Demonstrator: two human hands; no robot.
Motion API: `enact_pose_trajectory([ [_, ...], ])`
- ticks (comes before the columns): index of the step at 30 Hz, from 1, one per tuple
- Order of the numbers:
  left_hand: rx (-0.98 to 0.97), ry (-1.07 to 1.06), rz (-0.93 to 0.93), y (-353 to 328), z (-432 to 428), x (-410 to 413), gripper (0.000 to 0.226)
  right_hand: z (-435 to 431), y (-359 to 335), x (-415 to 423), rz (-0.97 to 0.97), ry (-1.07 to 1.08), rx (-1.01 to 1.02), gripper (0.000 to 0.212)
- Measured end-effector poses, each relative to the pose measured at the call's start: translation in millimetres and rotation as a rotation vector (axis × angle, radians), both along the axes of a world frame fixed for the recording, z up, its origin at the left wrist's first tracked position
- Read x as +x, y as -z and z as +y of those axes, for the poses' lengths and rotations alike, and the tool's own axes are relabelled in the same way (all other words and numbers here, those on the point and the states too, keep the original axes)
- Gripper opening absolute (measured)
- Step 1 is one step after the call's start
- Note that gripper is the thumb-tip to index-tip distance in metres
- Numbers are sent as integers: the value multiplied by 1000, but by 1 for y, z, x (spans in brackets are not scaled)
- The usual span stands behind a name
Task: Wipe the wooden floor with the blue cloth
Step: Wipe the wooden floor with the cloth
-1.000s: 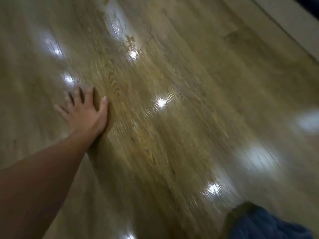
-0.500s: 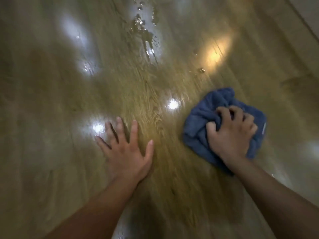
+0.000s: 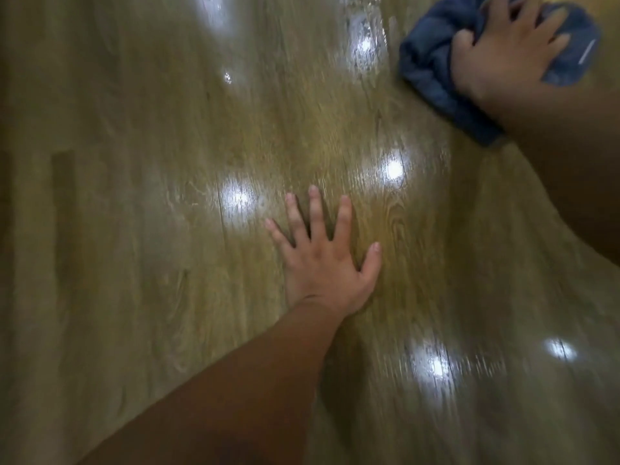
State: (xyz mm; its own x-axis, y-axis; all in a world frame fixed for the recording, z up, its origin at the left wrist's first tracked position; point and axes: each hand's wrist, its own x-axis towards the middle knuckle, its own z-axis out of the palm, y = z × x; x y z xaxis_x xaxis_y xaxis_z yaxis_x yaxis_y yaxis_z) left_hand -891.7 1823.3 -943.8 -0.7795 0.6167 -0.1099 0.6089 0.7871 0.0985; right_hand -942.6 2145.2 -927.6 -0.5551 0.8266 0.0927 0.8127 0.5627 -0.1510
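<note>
The cloth (image 3: pixel 432 58) is blue and bunched up. It lies on the floor (image 3: pixel 151 229), up at 1 o'clock. The right hand (image 3: pixel 503 52) sits on top of it with bent fingers and grips it. A wet, shiny patch (image 3: pixel 364 38) is just beside the cloth, at its 9 o'clock. The left hand (image 3: pixel 325 260) is near the middle, well apart from the cloth, at its 7 o'clock. It lies flat on the wood, fingers spread wide, holding nothing. Bright spots (image 3: pixel 393 169) shine on the floor.
</note>
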Motion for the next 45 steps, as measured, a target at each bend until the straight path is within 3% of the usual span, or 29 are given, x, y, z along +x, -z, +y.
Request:
enact_pose_trajectory([
  [2,-16,4,-20,0,-2,0,77,-17,-6,30,-8,-117,-43,58],
  [5,-23,3,-34,-2,-1,-1,78,-92,-9,138,3,-242,-73,50],
  [9,-15,7,-59,-4,-1,-2,79,-185,-6,259,-13,-277,-41,48],
  [21,-12,40,-100,-5,-5,-2,78,-176,-5,243,22,-198,-114,41],
  [30,64,47,-91,-3,-1,-4,77,26,-1,30,9,-267,40,53],
  [34,30,10,-105,-7,0,-6,78,39,6,-40,13,-137,60,55],
  [38,-12,12,-132,-10,-1,-6,78,-6,3,-15,-25,-335,-15,55],
  [41,-8,-1,-128,-10,-1,-5,78,-78,0,56,13,-462,-59,52],
  [45,-27,48,-126,-6,-5,-5,105,-151,-4,188,98,-697,-147,47],
])
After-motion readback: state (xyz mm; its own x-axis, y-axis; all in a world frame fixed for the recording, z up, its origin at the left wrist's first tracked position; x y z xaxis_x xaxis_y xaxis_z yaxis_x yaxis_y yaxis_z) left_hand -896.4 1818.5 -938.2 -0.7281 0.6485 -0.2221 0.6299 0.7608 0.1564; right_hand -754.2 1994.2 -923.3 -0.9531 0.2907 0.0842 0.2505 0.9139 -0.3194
